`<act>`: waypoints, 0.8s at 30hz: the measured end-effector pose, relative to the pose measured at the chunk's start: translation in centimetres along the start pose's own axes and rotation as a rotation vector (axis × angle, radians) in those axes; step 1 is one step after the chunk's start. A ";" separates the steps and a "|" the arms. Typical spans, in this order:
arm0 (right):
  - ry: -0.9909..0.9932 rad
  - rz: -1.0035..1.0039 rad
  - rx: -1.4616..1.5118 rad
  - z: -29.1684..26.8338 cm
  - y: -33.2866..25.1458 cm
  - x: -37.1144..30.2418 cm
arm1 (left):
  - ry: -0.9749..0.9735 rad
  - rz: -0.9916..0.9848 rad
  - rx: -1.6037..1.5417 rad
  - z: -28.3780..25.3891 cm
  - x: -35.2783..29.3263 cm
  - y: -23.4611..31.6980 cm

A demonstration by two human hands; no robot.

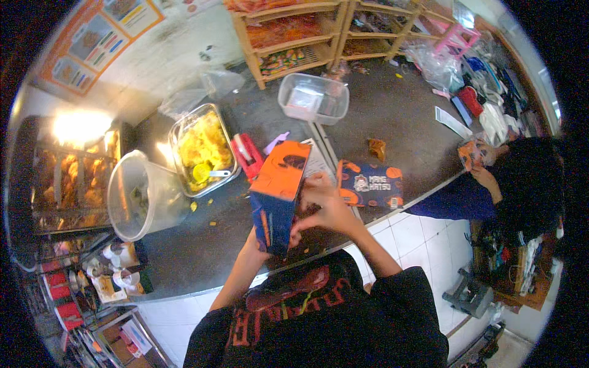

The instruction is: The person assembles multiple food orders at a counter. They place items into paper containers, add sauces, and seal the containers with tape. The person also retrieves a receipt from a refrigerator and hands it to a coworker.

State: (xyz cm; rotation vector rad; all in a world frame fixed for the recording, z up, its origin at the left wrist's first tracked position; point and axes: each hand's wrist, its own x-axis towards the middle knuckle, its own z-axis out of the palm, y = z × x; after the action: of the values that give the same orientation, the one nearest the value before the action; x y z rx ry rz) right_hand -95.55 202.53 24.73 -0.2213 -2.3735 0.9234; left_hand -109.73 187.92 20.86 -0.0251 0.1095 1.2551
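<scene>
An orange and navy cardboard food box (279,175) is held tilted over the counter in front of me. My left hand (255,246) grips it from the lower left, its fingers mostly hidden behind the box. At the box's right side is my right hand (328,211), fingers apart and slightly blurred, with the thumb close to the box wall. Just beyond the box lie a red tool-like object (247,156) and a sheet of printed paper (318,161). Another box (371,184) in the same navy and orange rests flat to the right.
A glass tray (232,161) of yellow fried food with a scoop stands left, beside a clear bucket (147,196). A clear plastic tub (314,98) and wooden racks (294,46) are farther back. At right, another person's hand (488,183) holds a patterned packet.
</scene>
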 end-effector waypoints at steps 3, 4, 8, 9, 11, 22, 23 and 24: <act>0.075 0.129 -0.344 -5.3 7.5 -1.4 | 0.178 -0.337 -0.361 1.5 1.8 -1.4; 0.034 0.359 -0.394 -7.6 11.0 -1.6 | 0.405 -0.194 -0.118 2.3 2.5 -1.5; 0.045 0.610 -0.528 -11.5 21.8 -5.8 | 0.816 0.212 0.591 5.2 5.1 -3.4; -0.118 0.612 -0.523 -11.7 23.7 -6.7 | 0.807 0.219 0.633 4.9 7.6 -2.8; -0.246 0.624 -0.576 -11.4 26.2 -7.7 | 0.839 0.281 0.839 4.0 10.4 -2.9; 0.479 0.618 -0.347 -19.0 9.9 -7.6 | 0.693 0.584 2.200 -0.2 19.1 -4.0; 0.493 0.538 -0.254 -17.3 7.5 -7.4 | 0.673 0.562 2.120 -0.3 19.3 -4.0; 0.470 0.479 -0.185 -16.0 5.4 -7.2 | 0.676 0.467 2.047 -0.3 19.2 -3.9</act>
State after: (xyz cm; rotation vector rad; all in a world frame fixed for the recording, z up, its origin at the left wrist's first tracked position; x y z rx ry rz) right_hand -80.81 213.10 27.38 -0.9980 -1.9881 0.7461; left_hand -100.13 204.90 18.55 1.3979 1.9951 1.0123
